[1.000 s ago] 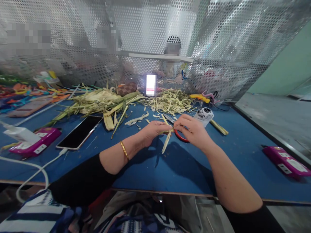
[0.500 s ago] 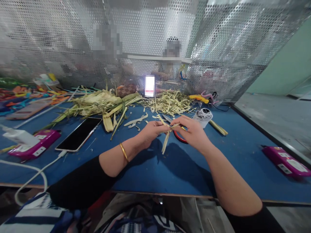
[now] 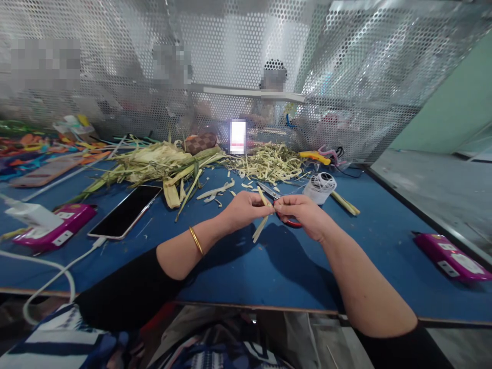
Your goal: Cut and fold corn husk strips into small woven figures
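Pale, dried leaf strips (image 3: 261, 230), which look like corn husk, are pinched between the fingertips of my left hand (image 3: 246, 209). One end sticks up past the thumb and the other hangs down over the table. My right hand (image 3: 302, 211) is closed at the same spot, thumb against fingers, its fingertips meeting the left ones on the strips. Red-handled scissors (image 3: 270, 191) lie on the table just behind my hands, partly covered by the right fingers. Farther back lies a pile of shredded husk strips (image 3: 269, 163).
A bundle of whole husks (image 3: 154, 161) lies back left, near a phone (image 3: 126, 212) on a charging cable. Purple power strips stand left (image 3: 71, 225) and right (image 3: 449, 256). A white roll (image 3: 320, 187) stands right of the scissors. A perforated metal screen (image 3: 238, 61) closes the back.
My right hand's fingers have drawn in from a spread position to a pinch against the left fingertips. The hanging strip ends have swung slightly left.
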A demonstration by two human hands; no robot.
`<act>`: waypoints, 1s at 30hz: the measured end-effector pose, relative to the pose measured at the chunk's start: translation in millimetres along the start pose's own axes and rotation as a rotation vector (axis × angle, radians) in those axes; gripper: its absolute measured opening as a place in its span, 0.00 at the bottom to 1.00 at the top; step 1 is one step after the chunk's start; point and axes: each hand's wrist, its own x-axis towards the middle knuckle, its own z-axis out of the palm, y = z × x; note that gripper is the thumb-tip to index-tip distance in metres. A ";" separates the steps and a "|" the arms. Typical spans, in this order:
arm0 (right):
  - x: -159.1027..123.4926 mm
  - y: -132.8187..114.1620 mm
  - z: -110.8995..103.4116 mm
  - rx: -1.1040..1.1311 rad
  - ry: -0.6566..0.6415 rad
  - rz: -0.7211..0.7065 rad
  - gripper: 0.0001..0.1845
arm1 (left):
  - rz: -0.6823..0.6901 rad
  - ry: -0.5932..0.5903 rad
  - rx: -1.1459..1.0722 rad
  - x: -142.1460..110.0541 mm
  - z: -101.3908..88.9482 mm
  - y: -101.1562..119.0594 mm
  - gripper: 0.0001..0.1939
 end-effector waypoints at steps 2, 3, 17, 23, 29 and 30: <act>-0.4 -1.5 -1.1 0.116 -0.022 0.044 0.12 | -0.034 -0.005 -0.065 -1.0 0.9 2.8 0.09; -0.7 -2.9 -3.1 0.143 0.002 0.035 0.13 | -0.054 0.007 -0.105 -1.1 1.4 3.6 0.08; 11.9 6.9 -60.2 -1.278 0.481 -0.536 0.10 | -0.427 0.411 -0.697 10.3 1.5 -7.1 0.04; 48.8 4.0 -44.1 -1.778 0.114 -0.322 0.13 | -0.431 0.443 -0.718 11.7 -1.9 -7.5 0.03; 67.9 5.7 -46.0 -1.832 0.059 -0.278 0.12 | -0.443 0.462 -0.736 13.9 -5.7 -5.9 0.02; 68.7 7.3 -46.4 -1.836 0.063 -0.269 0.13 | -0.442 0.464 -0.741 14.1 -6.4 -5.4 0.02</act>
